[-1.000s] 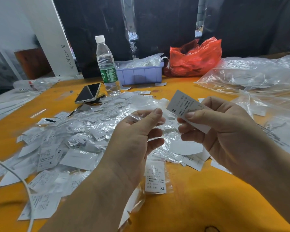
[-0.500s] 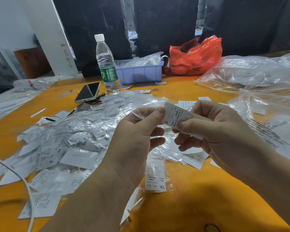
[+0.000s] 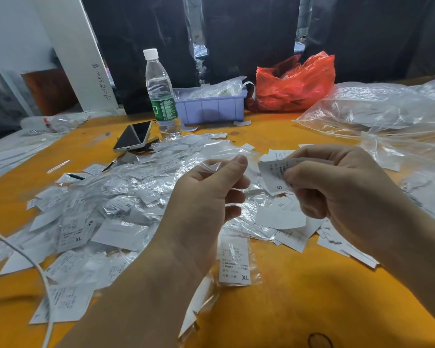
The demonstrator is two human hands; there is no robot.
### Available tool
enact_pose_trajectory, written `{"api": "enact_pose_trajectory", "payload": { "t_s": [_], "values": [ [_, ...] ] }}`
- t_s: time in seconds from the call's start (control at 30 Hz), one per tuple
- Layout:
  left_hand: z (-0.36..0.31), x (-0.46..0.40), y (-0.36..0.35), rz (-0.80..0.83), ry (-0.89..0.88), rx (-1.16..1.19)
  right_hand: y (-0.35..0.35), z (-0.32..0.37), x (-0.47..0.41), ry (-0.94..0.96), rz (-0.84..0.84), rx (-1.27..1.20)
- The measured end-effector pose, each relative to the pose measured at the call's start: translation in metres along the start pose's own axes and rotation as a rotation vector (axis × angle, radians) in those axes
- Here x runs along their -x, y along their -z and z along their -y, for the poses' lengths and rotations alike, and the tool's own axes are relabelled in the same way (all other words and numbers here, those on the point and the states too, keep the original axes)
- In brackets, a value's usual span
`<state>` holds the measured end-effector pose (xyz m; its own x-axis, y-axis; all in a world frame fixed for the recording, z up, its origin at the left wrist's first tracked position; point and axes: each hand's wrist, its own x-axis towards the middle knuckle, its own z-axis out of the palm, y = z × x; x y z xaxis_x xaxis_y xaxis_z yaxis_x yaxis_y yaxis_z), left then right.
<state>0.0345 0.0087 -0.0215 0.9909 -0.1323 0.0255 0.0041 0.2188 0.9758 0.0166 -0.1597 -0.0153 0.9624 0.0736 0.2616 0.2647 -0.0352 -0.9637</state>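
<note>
Label [image 3: 273, 178] lower now (between right fingers [image 3: 301, 172])

Left hand [image 3: 206, 194] raised, thumb against forefinger; right hand [image 3: 337, 189] opposite, fingers curled, pinching.

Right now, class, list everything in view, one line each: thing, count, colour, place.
table: one, orange, under everything
label pile: many, white in clear sleeves, left and centre
XL label: one, white, bagged, front centre
bottle: one, clear, green label, back
phone: one, dark screen, left of the bottle
bin: one, lilac, right of the bottle
red bag: one, red, right of the bin
clear bags: several, transparent, far right
cable: one, white, lower left
S label: one, white, centre right
clear sleeve: one, transparent, centre
left hand: one, pinches the clear sleeve
right hand: one, pinches the S label
</note>
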Motion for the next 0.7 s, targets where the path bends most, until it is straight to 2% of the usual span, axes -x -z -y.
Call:
{"api": "enact_pose_trajectory", "payload": {
  "t_s": [0.17, 0.4, 0.7],
  "values": [
    [0.0019, 0.0004, -0.0018, 0.068, -0.006, -0.049, -0.0006, 0.0019, 0.0017, 0.042, -0.04, 0.213],
    [0.0016, -0.0018, 0.0019, 0.1, 0.0, -0.044, 0.0019, 0.004, 0.0005, 0.067, -0.102, 0.233],
    [0.0008, -0.0026, 0.0034, 0.116, 0.017, -0.038, 0.0045, 0.0061, 0.0001, 0.066, -0.061, 0.227]
  ]
}}
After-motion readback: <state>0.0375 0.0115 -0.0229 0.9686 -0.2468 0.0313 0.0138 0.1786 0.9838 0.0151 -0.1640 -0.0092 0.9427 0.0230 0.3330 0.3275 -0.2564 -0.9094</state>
